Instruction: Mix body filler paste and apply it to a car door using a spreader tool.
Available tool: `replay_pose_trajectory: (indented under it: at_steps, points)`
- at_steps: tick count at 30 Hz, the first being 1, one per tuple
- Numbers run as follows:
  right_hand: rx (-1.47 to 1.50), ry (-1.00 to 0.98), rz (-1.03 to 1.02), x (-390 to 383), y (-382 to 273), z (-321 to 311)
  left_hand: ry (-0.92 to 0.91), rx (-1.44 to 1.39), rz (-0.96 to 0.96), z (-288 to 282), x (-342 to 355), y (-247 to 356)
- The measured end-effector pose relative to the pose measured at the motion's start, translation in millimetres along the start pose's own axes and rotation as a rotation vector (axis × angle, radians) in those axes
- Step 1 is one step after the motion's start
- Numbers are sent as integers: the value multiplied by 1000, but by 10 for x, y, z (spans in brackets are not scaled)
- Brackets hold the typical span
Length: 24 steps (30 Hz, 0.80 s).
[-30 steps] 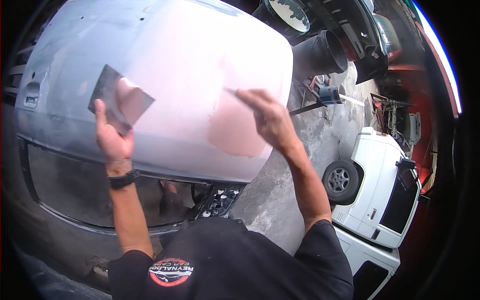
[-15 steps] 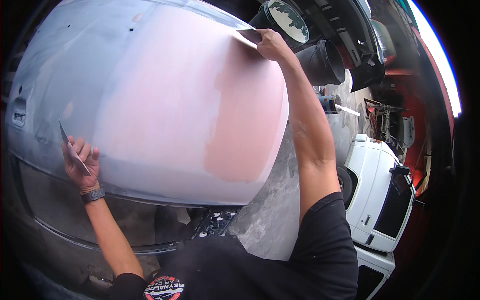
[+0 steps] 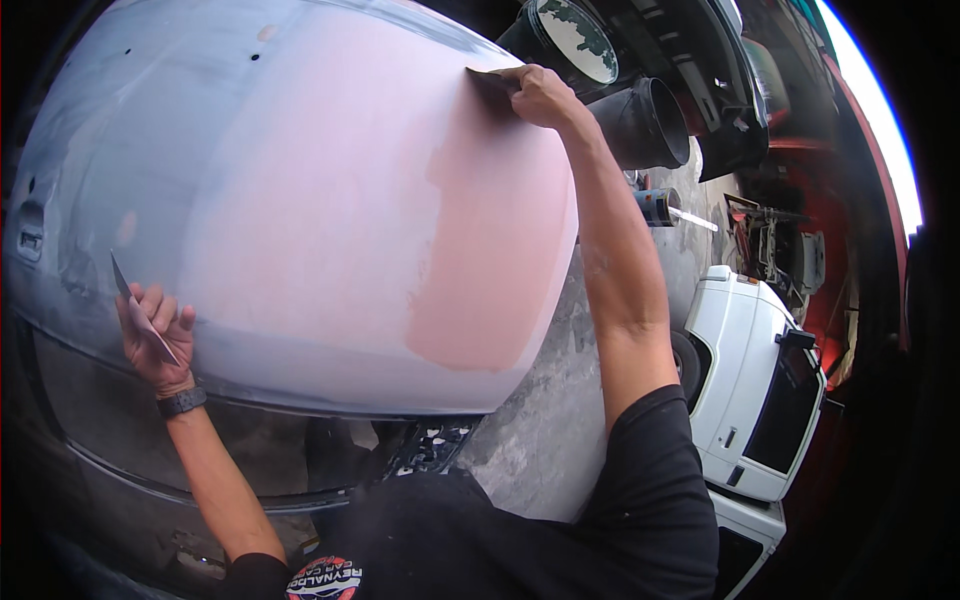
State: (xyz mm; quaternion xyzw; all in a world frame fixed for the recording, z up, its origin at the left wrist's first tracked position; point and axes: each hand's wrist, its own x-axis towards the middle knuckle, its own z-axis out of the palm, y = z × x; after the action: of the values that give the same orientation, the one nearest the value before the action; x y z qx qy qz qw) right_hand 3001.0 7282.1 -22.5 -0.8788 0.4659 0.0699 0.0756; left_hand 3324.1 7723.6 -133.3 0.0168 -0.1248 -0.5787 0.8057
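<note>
A large car body panel (image 3: 310, 200) fills the left and middle, grey at its left with a broad pale pink coating. Fresh-looking, darker pink filler (image 3: 475, 270) covers its right end. My right hand (image 3: 545, 98) is closed on a dark, flat filler spreader (image 3: 492, 78), its blade at the panel's far right, by the upper end of that filler. My left hand (image 3: 160, 340) holds a thin flat plate (image 3: 148, 325), pinkish on one face, tilted up above the panel's near left edge. Its fingers are curled round the plate.
Beyond the panel's far right stand a bucket with a whitish, blotched top (image 3: 578, 40) and a black bucket (image 3: 645, 125). A small tin (image 3: 657, 207) with a white stick is on the concrete floor (image 3: 540, 430). A white vehicle (image 3: 745, 400) stands at the right.
My right hand and spreader have shifted slightly down, the blade turning from the panel's far edge onto its surface. My left hand has moved a little left and down, still holding the plate.
</note>
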Motion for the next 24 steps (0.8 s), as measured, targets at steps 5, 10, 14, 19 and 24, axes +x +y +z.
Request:
replay_pose_trajectory:
  at_steps: [5, 10, 14, 19, 24]
  points:
    - [-69, -7, -90, -388, -199, -1, 41, 32, 4, -10, -10, 7]
    - [72, -66, -70, -868, -408, 111, 36, -13, 0, -5, -21, 13]
    - [67, 48, -175, -1325, -652, 188, 56, 16, -11, 21, 9, 0]
    - [78, 1, -113, -1893, -1019, 261, 3, 11, -22, 46, 36, -22]
    - [36, 72, -124, -2464, -1296, 410, 11, -1, -42, 61, 41, -27]
